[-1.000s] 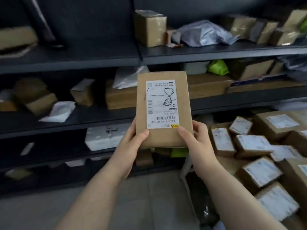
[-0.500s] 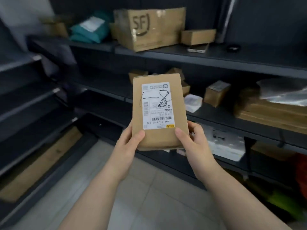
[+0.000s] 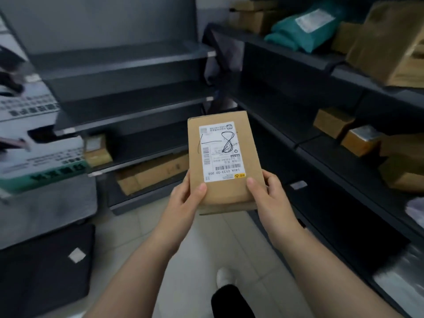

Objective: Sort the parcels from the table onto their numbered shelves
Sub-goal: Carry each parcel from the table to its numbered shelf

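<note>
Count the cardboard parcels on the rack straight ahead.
2: a small labelled box at the left end of one shelf, a flat carton on the shelf below. The held parcel may hide more.

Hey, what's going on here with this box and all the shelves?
A person is holding a flat brown parcel out in front of them. The left hand and right hand grip its lower corners, with thumbs on top. Its white label carries a handwritten mark ending in 8. The parcel is not yet on any shelf. Dark shelves stand ahead and to the right, and the right-hand ones hold several boxes and a teal mailer.
</note>
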Tool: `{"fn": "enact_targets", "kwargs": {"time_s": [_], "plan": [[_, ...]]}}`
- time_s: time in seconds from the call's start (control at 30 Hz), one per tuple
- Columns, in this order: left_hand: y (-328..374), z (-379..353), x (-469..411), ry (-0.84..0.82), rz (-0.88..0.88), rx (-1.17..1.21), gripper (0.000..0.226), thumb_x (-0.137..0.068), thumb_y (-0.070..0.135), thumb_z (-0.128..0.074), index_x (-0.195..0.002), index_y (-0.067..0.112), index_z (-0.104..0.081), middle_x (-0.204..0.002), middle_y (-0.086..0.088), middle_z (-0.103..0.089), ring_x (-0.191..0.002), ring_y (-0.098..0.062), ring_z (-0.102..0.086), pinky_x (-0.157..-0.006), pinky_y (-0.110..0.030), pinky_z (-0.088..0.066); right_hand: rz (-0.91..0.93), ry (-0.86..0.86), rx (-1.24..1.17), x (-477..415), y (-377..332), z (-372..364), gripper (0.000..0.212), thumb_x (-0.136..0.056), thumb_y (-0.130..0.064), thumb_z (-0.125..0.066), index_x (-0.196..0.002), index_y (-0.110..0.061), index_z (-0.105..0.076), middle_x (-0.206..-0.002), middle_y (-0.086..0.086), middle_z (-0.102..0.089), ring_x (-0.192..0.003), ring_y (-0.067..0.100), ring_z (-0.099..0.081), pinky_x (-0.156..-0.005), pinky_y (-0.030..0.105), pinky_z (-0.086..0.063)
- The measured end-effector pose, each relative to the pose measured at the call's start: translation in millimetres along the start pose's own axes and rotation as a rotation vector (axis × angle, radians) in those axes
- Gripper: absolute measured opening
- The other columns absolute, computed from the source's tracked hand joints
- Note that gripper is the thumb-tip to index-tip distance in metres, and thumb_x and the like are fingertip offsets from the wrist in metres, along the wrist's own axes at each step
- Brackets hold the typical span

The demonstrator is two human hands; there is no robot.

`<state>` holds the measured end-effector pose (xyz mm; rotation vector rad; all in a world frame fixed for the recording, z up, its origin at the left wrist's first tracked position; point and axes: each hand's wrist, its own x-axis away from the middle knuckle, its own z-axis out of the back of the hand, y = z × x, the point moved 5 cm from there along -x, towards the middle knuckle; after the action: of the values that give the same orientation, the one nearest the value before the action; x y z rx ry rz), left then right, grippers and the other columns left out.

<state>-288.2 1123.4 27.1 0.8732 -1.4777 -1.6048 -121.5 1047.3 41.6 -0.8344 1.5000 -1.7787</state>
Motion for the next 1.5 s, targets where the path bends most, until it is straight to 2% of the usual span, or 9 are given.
{"fn": "enact_targets", "kwargs": {"time_s": [0.2, 0.37, 0.5, 0.63, 0.83, 1.0, 1.17, 1.37, 1.5], "plan": [[4.0, 46.4, -81.0, 0.189, 0.024, -0.008, 0.055, -0.072, 0.068, -0.051, -0.126, 0.059, -0.049, -0.134, 0.015, -0.053, -0.123, -0.002, -0.049, -0.11, -0.037, -0.036, 0.02, -0.183, 0.026, -99.0, -19.0, -59.1, 0.056, -0.081, -0.044, -0.061, -0.133, -0.026, -0.048, -0.13, -0.002, -0.053, -0.114, 0.012, -0.055, -0.101, 0.041, -0.044], [13.9, 69.6, -144.4, 0.302, 0.004, 0.017, 0.031, -0.098, 0.035, -0.049, -0.127, 0.048, -0.049, -0.121, 0.029, -0.06, -0.113, 0.011, -0.053, -0.094, -0.017, -0.039, 0.057, -0.327, 0.053, -179.9, -34.8, -100.6, 0.049, -0.087, -0.036, -0.061, -0.134, -0.026, -0.047, -0.129, -0.003, -0.055, -0.115, 0.011, -0.055, -0.103, 0.039, -0.043], [-15.0, 86.0, -167.0, 0.443, 0.064, 0.111, 0.038, -0.099, 0.031, -0.047, -0.135, 0.039, -0.047, -0.124, 0.025, -0.061, -0.117, 0.006, -0.053, -0.102, -0.024, -0.04, 0.04, -0.471, 0.099, -222.6, -25.0, -139.1, 0.046, -0.091, -0.026, -0.059, -0.135, -0.027, -0.047, -0.129, -0.004, -0.055, -0.116, 0.011, -0.053, -0.101, 0.032, -0.042], [-54.1, 110.7, -171.5, 0.536, 0.171, 0.199, 0.041, -0.098, 0.033, -0.05, -0.139, 0.031, -0.047, -0.129, 0.016, -0.061, -0.122, -0.004, -0.054, -0.111, -0.039, -0.036, -0.016, -0.625, 0.076, -235.5, -3.0, -188.2, 0.033, -0.093, -0.017, -0.057, -0.119, -0.034, -0.048, -0.123, -0.005, -0.057, -0.106, 0.003, -0.056, -0.079, 0.01, -0.044], [-101.6, 182.7, -188.3, 0.659, 0.29, 0.171, 0.052, -0.086, 0.05, -0.047, -0.136, 0.04, -0.048, -0.126, 0.02, -0.061, -0.12, -0.002, -0.054, -0.109, -0.039, -0.039, -0.143, -0.778, 0.139, -254.1, 32.1, -278.2, 0.035, -0.094, -0.017, -0.057, -0.119, -0.037, -0.045, -0.107, -0.02, -0.059, -0.097, -0.007, -0.055, -0.07, 0.009, -0.043], [-146.6, 258.6, -230.6, 0.664, 0.369, 0.188, 0.042, -0.093, 0.05, -0.047, -0.135, 0.042, -0.049, -0.126, 0.022, -0.06, -0.12, -0.001, -0.053, -0.107, -0.033, -0.039, -0.194, -0.776, 0.199, -286.4, 51.2, -364.2, 0.032, -0.094, -0.019, -0.055, -0.114, -0.041, -0.044, -0.104, -0.026, -0.056, -0.091, -0.012, -0.053, -0.068, 0.005, -0.042], [-195.4, 328.1, -285.8, 0.607, 0.438, 0.232, 0.038, -0.1, 0.031, -0.043, -0.137, 0.04, -0.042, -0.124, 0.028, -0.054, -0.102, 0.027, -0.047, -0.077, 0.003, -0.037, -0.293, -0.682, 0.208, -325.2, 86.4, -441.4, 0.041, -0.094, -0.011, -0.054, -0.13, -0.029, -0.048, -0.104, -0.023, -0.059, -0.082, -0.02, -0.056, -0.064, -0.001, -0.041], [-270.0, 387.2, -342.1, 0.627, 0.49, 0.315, 0.033, -0.099, 0.027, -0.044, -0.13, 0.039, -0.045, -0.117, 0.029, -0.056, -0.092, 0.026, -0.053, -0.069, 0.005, -0.037, -0.345, -0.684, 0.193, -367.5, 153.7, -523.4, 0.035, -0.094, -0.01, -0.053, -0.125, -0.027, -0.055, -0.113, -0.012, -0.067, -0.097, -0.007, -0.062, -0.085, 0.012, -0.048], [-327.7, 405.3, -374.8, 0.653, 0.522, 0.31, 0.032, -0.099, 0.029, -0.044, -0.13, 0.04, -0.049, -0.124, 0.027, -0.058, -0.111, 0.017, -0.05, -0.079, 0.004, -0.037, -0.371, -0.636, 0.181, -400.1, 208.9, -559.3, 0.037, -0.094, -0.009, -0.053, -0.129, -0.021, -0.055, -0.112, -0.013, -0.067, -0.098, -0.007, -0.061, -0.075, 0.004, -0.044]]}}
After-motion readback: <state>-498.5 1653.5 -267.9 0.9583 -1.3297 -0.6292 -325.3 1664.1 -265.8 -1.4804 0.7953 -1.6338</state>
